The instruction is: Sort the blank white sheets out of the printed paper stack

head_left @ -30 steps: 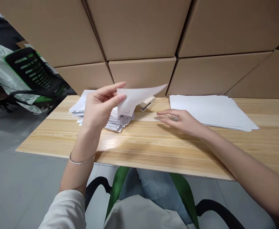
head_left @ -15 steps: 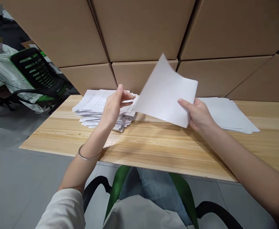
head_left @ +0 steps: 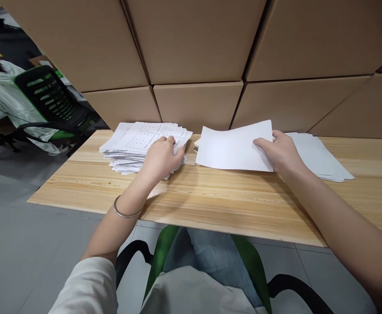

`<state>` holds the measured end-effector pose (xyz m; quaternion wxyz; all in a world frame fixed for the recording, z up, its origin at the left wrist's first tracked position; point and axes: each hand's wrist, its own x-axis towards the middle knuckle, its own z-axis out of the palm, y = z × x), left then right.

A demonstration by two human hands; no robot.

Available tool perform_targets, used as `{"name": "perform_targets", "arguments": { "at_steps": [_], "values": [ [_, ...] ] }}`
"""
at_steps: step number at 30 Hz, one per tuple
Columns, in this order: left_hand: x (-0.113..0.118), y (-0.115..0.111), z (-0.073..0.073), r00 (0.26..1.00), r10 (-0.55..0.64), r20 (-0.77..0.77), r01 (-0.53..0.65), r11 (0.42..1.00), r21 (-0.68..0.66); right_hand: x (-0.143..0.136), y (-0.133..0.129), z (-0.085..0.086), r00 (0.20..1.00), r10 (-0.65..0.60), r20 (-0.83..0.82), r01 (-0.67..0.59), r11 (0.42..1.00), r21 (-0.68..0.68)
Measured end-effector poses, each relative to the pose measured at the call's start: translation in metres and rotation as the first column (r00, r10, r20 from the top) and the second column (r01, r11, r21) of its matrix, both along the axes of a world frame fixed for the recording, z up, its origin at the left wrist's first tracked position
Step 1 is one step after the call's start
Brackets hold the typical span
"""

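Watching for slips: the sheet [head_left: 233, 147] is pinched only at its right edge, so its free left side could sag and catch the stapler [head_left: 196, 144] peeking out behind it.
Printed stack [head_left: 145, 144]: untidy, left of the sheet on the table [head_left: 210, 200]; a careless pull could fan it wider.
Left hand [head_left: 163, 157]: curled, fingertips pressing the stack's near right corner.
Right hand [head_left: 281, 150]: grasping the sheet, held low over the table.
Blank pile [head_left: 318, 155]: right of the sheet.

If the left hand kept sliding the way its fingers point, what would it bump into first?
The left hand rests on the printed paper stack, fingers pointing right. Next in that line is probably the stapler, mostly hidden behind the blank sheet; depth is unclear.
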<state>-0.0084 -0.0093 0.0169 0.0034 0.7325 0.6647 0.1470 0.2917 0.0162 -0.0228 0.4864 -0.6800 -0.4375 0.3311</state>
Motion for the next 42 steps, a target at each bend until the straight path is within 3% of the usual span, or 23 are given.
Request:
{"name": "perform_targets", "arguments": {
  "at_steps": [4,10,15,19,23,26,28,31,35,39,42],
  "values": [
    [-0.003,0.002,0.003,0.999,-0.015,0.032,0.015,1.000,0.009,-0.004,-0.005,0.007,1.000,0.019,0.025,-0.018,1.000,-0.017],
    [-0.003,0.002,0.007,0.983,-0.025,-0.180,0.031,0.999,0.029,-0.002,-0.005,0.008,0.994,0.020,0.107,-0.013,0.998,-0.065],
    [-0.005,-0.004,0.012,0.950,-0.105,-0.293,0.094,0.994,-0.052,0.001,-0.003,0.006,0.990,0.024,0.139,-0.014,0.997,-0.075],
    [0.000,-0.005,0.003,0.945,-0.027,-0.326,0.039,0.999,0.032,0.000,-0.002,0.006,0.993,0.013,0.119,-0.007,0.999,-0.054],
    [0.005,-0.007,-0.003,0.987,0.019,-0.161,0.002,0.991,0.131,-0.003,-0.003,0.007,0.998,0.004,0.059,-0.003,1.000,-0.012],
    [0.004,-0.016,0.004,0.978,-0.113,0.175,0.050,0.942,0.331,-0.006,-0.004,0.009,1.000,0.008,-0.005,-0.008,1.000,0.019],
    [0.003,-0.022,0.010,0.873,-0.218,0.437,-0.009,0.888,0.460,-0.007,-0.005,0.008,0.999,0.018,-0.049,-0.017,0.999,0.035],
    [0.003,-0.022,0.011,0.692,-0.255,0.676,-0.126,0.879,0.460,-0.009,-0.003,0.005,0.993,0.042,-0.111,-0.033,0.997,0.075],
    [0.009,-0.007,-0.007,0.574,-0.180,0.799,-0.136,0.941,0.309,-0.013,0.000,-0.002,0.982,0.059,-0.181,-0.030,0.987,0.157],
    [0.018,0.003,-0.025,0.552,-0.169,0.817,-0.181,0.932,0.315,-0.017,-0.004,-0.004,0.926,0.155,-0.345,-0.052,0.956,0.290],
    [0.021,0.006,-0.030,0.508,-0.175,0.844,-0.182,0.935,0.303,-0.025,-0.010,-0.003,0.871,0.240,-0.429,-0.093,0.937,0.336]
  ]
}}
